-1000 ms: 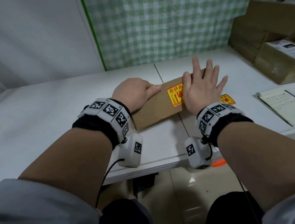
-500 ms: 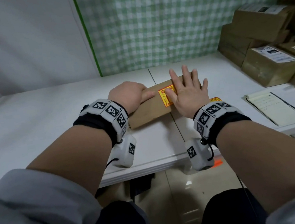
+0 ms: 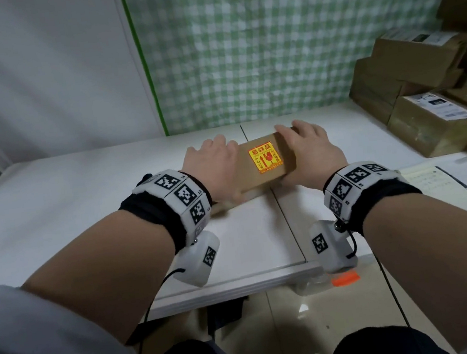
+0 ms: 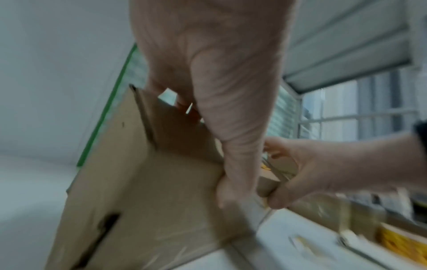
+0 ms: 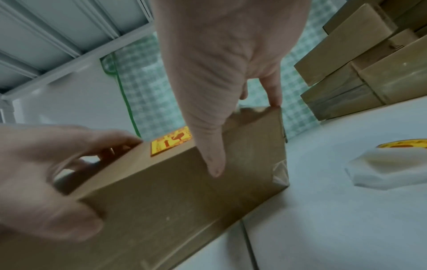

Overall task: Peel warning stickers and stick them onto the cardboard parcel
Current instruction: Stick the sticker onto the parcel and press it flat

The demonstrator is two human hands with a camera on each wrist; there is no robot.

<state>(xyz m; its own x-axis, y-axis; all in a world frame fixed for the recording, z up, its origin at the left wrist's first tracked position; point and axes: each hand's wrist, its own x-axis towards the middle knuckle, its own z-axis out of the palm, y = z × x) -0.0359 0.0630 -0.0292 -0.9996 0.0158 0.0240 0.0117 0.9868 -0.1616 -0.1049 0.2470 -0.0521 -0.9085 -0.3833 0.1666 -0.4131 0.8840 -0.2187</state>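
White table (image 3: 111, 190): both hands clasp stickered cardboard parcel (image 3: 259, 179) ends.

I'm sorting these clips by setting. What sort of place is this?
Probably a small parcel-packing or shipping station: stacked labelled cardboard boxes at the right, a notebook on the white table, and both hands gripping a parcel bearing a yellow warning sticker.

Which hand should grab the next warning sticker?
Right. The sticker roll lies on the table beside the right hand; the left hand grips the parcel's far end.
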